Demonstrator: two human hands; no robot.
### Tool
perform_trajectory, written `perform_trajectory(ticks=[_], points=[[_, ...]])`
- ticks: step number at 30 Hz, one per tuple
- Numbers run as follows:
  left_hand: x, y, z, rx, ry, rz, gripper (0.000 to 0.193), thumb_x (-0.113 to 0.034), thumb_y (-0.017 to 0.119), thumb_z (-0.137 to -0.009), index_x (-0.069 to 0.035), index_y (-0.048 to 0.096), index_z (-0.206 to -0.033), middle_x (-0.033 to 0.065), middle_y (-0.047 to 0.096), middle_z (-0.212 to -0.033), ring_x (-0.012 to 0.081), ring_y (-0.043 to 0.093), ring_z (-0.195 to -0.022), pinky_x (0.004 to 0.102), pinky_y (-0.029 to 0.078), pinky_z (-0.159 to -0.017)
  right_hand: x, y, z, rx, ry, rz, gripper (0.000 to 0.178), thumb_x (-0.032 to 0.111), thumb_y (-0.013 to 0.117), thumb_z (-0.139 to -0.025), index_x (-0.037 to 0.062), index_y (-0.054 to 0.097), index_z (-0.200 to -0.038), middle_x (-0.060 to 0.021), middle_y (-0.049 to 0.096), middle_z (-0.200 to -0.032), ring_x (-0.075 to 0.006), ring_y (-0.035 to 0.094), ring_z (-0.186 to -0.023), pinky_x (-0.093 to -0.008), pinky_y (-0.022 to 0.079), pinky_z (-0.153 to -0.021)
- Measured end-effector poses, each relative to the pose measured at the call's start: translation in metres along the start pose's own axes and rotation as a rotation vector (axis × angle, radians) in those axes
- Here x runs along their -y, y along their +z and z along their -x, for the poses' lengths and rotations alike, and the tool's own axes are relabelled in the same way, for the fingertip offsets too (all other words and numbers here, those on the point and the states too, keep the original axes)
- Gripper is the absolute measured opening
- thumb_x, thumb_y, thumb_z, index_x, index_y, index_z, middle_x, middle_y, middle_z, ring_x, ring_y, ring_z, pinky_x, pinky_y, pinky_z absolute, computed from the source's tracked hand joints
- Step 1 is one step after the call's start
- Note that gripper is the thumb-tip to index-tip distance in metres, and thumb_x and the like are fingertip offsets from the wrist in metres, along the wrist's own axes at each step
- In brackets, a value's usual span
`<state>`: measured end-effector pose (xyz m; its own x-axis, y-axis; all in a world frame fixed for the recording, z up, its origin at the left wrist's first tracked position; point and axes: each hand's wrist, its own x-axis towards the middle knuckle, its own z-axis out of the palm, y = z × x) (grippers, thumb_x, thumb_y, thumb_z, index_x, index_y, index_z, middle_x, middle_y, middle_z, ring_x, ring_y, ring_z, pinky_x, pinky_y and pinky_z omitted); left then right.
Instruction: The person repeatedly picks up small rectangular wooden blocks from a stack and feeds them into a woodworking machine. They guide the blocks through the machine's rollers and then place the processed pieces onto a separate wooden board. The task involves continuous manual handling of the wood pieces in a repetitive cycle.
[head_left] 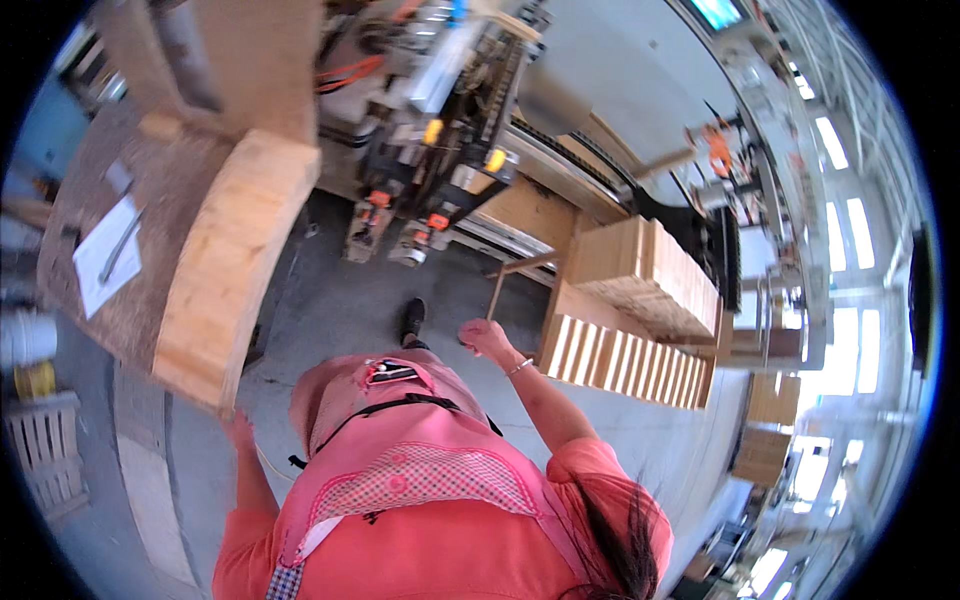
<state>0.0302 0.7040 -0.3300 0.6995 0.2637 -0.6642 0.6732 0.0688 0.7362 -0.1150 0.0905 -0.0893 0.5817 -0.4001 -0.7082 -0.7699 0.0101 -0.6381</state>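
My left hand [240, 429] hangs low at the left, by the near lower end of a long, thick pale wooden piece [225, 270] on a brown worktable [70, 235]. Its fingers are small and blurred, so whether they touch the wood cannot be told. My right hand [486, 338], a bracelet at its wrist, reaches forward with its fingers curled in; anything inside them is hidden. Just right of that hand, a wooden rack [548, 335] carries a row of light wooden blocks [630, 362] and a larger stack of boards [640, 262].
A white sheet [95, 245] with a pen [122, 243] lies on the worktable. Ahead stands a machine [430, 150] with orange and yellow parts, jutting over the grey floor [350, 290]. A slatted crate [48, 450] sits at the lower left, and cardboard-coloured stacks [772, 400] are farther right.
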Motion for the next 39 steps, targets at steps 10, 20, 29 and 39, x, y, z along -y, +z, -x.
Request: perform_trajectory(ticks=[10, 20, 29, 39], points=[[-0.032, 0.174, 0.142, 0.051, -0.109, -0.523, 0.068, -0.008, 0.056, -0.076, -0.009, 0.023, -0.136, 0.0093, 0.055, -0.069, 0.0169, 0.051, -0.051, 0.0288, 0.043, -0.043, -0.116, -0.136, 0.006, -0.702, 0.118, 0.218, 0.024, 0.024, 0.063, -0.074, 0.0049, 0.068, -0.089, -0.0099, 0.067, -0.075, -0.0176, 0.064, -0.064, -0.0292, 0.051, -0.061], [-0.115, 0.361, 0.106, 0.345, 0.093, -0.697, 0.053, -0.006, 0.053, -0.078, -0.003, 0.040, -0.128, 0.0042, 0.054, -0.070, 0.0110, 0.048, -0.053, 0.0247, 0.039, -0.045, -0.178, -0.235, 0.062, -1.265, 0.520, 0.407, 0.041, 0.016, 0.065, -0.072, 0.0032, 0.050, -0.108, -0.0172, 0.050, -0.100, -0.0343, 0.054, -0.092, -0.0431, 0.047, -0.074], [-0.144, 0.442, 0.079, 0.521, 0.168, -0.799, 0.051, -0.006, 0.054, -0.077, -0.001, 0.043, -0.126, 0.0031, 0.057, -0.078, 0.0098, 0.050, -0.061, 0.0239, 0.041, -0.053, -0.222, -0.261, 0.053, -1.178, 0.729, 0.556, 0.031, 0.014, 0.060, -0.068, -0.0012, 0.050, -0.094, -0.0212, 0.052, -0.096, -0.0359, 0.056, -0.089, -0.0408, 0.049, -0.078], [-0.187, 0.445, 0.072, 0.432, 0.063, -0.737, 0.052, -0.002, 0.053, -0.077, -0.004, 0.040, -0.128, 0.0078, 0.060, -0.091, 0.0152, 0.058, -0.066, 0.0300, 0.049, -0.054, -0.150, -0.256, 0.060, -1.071, 0.684, 0.469, 0.038, 0.015, 0.068, -0.064, 0.0001, 0.051, -0.094, -0.0214, 0.057, -0.097, -0.0371, 0.054, -0.093, -0.0435, 0.045, -0.081]])
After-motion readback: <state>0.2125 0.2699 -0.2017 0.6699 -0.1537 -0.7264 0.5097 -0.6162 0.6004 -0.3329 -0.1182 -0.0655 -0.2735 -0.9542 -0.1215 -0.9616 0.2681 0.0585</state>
